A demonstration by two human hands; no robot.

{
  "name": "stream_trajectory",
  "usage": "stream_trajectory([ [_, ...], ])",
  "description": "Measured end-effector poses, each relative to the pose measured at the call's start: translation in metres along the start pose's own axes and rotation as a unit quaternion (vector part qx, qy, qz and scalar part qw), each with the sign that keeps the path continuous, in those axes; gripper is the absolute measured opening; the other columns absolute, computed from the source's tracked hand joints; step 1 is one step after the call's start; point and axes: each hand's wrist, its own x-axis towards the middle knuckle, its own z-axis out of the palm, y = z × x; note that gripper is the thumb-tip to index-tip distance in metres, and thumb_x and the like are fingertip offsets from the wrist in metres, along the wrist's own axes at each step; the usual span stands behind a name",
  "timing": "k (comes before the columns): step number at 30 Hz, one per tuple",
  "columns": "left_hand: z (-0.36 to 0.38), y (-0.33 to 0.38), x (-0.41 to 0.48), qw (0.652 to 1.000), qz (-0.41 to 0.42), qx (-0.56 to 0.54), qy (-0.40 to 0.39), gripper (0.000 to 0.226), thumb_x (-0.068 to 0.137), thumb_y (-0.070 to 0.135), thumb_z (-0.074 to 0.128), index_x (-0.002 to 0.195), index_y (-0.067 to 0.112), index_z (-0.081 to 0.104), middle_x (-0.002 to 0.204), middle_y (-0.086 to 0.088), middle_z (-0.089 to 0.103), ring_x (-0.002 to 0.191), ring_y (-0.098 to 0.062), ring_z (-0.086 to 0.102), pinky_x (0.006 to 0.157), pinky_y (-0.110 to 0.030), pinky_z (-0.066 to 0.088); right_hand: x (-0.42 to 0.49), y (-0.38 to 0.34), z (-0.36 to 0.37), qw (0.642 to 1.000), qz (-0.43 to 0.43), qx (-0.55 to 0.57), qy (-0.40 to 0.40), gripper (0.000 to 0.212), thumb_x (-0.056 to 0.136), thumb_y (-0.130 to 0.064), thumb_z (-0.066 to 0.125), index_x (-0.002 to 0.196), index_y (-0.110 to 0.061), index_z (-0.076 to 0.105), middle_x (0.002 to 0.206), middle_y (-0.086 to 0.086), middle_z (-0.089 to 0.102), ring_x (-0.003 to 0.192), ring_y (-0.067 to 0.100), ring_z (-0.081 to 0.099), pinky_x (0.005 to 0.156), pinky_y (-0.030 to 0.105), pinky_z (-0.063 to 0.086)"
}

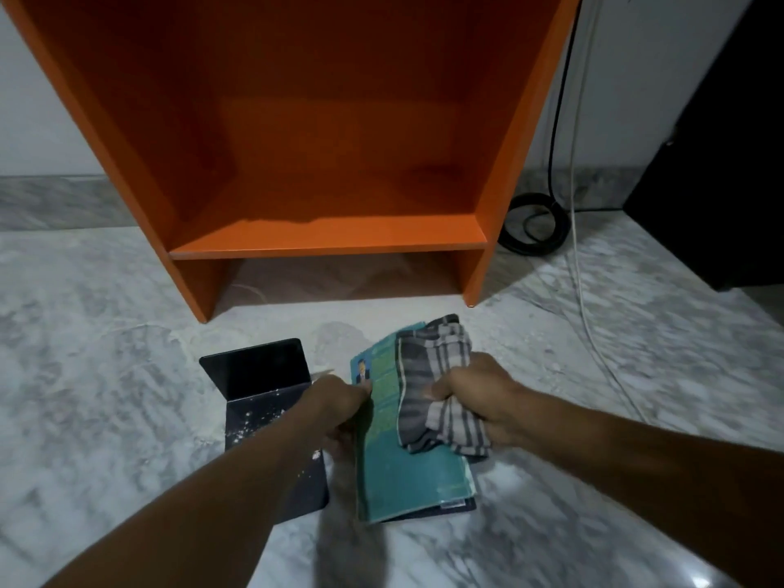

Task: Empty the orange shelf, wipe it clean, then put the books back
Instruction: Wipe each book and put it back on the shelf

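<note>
Right hand (483, 396), head view: fingers clenched round a bunched striped cloth (432, 367) pressed on the teal book (394, 473). Left hand (339, 401) grips the book's edge. Both lie in front of the bare orange shelf (331, 235). Best practice: steady the book and wipe away from the shelf.

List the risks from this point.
White dust sits on the dark bookend beside the teal book; it could travel onto the orange shelf.
The left hand grips the book at one edge while the right hand presses the striped cloth on it; its cover may bend or slip.
</note>
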Motion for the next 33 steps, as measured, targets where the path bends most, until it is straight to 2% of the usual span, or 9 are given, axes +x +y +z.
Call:
stream_trajectory([
  [6,-0.034,0.032,-0.025,0.914,0.085,-0.377,-0.122,0.058,0.088,0.058,0.061,0.122,0.011,0.066,0.122,-0.015,0.069,0.109,-0.035,0.067,0.095,-0.049,0.052,-0.024,-0.033,-0.034,0.984,-0.05,0.146,-0.089,0.034,0.078,0.009,0.067,0.112,0.005,0.067,0.105,0.025,0.071,0.096,0.041,0.069,0.09,0.053,0.054],
  [11,-0.057,0.074,-0.063,0.887,0.171,-0.395,-0.166,0.033,0.101,0.038,0.05,0.108,0.01,0.068,0.082,-0.003,0.075,0.07,-0.021,0.073,0.069,-0.037,0.061,-0.05,-0.051,-0.048,0.99,-0.099,0.091,-0.031,0.033,0.074,0.005,0.076,0.105,0.003,0.067,0.098,0.019,0.074,0.085,0.036,0.072,0.083,0.049,0.058],
  [14,-0.068,0.087,-0.082,0.894,0.183,-0.376,-0.161,0.042,0.101,0.037,0.05,0.123,0.004,0.063,0.102,-0.013,0.074,0.091,-0.034,0.071,0.089,-0.052,0.056,-0.076,-0.073,-0.059,0.984,-0.154,-0.087,0.022,0.018,0.074,0.0,0.076,0.08,-0.003,0.06,0.069,0.016,0.064,0.055,0.027,0.059,0.056,0.034,0.05],
  [17,-0.079,0.092,-0.092,0.894,0.193,-0.369,-0.165,0.051,0.1,0.043,0.049,0.128,0.002,0.061,0.129,-0.021,0.064,0.117,-0.044,0.061,0.1,-0.061,0.047,-0.098,-0.122,-0.077,0.92,-0.29,-0.204,0.166,0.022,0.074,0.002,0.07,0.072,-0.013,0.054,0.061,0.008,0.055,0.056,0.024,0.055,0.051,0.029,0.045],
  [21,-0.094,0.102,-0.102,0.869,0.226,-0.41,-0.159,0.053,0.098,0.049,0.048,0.126,0.004,0.057,0.135,-0.024,0.058,0.124,-0.047,0.054,0.102,-0.065,0.042,-0.124,-0.188,-0.08,0.797,-0.479,-0.282,0.236,0.036,0.079,-0.006,0.066,0.111,-0.021,0.057,0.087,-0.001,0.064,0.073,0.017,0.059,0.057,0.025,0.045],
  [24,-0.105,0.113,-0.116,0.856,0.232,-0.442,-0.135,0.055,0.099,0.049,0.045,0.131,0.006,0.059,0.133,-0.025,0.059,0.124,-0.047,0.054,0.101,-0.063,0.044,-0.118,-0.182,-0.044,0.722,-0.523,-0.413,0.185,0.059,0.078,0.002,0.057,0.13,-0.023,0.049,0.106,0.007,0.063,0.096,0.028,0.06,0.083,0.042,0.053],
  [27,-0.117,0.106,-0.13,0.847,0.233,-0.469,-0.088,0.058,0.099,0.049,0.046,0.137,0.006,0.054,0.133,-0.028,0.058,0.12,-0.046,0.058,0.095,-0.061,0.05,-0.111,-0.11,-0.006,0.696,-0.531,-0.466,0.13,0.08,0.081,0.008,0.045,0.151,-0.026,0.027,0.155,0.01,0.032,0.144,0.031,0.027,0.117,0.049,0.027],
  [31,-0.139,0.078,-0.137,0.852,0.256,-0.456,-0.013,0.053,0.101,0.05,0.04,0.13,0.01,0.06,0.115,-0.018,0.071,0.105,-0.038,0.069,0.08,-0.048,0.058,-0.12,-0.024,-0.005,0.602,-0.589,-0.533,-0.079,0.039,0.079,-0.013,0.053,0.115,-0.023,0.063,0.117,0.002,0.067,0.105,0.026,0.065,0.077,0.041,0.058],
  [33,-0.146,0.072,-0.14,0.861,0.25,-0.443,-0.002,0.055,0.101,0.051,0.038,0.129,0.009,0.062,0.115,-0.017,0.072,0.105,-0.037,0.069,0.08,-0.047,0.058,-0.124,-0.041,-0.013,0.646,-0.584,-0.488,-0.058,0.038,0.076,-0.013,0.061,0.113,-0.02,0.066,0.11,0.003,0.069,0.099,0.026,0.065,0.08,0.039,0.056],
])
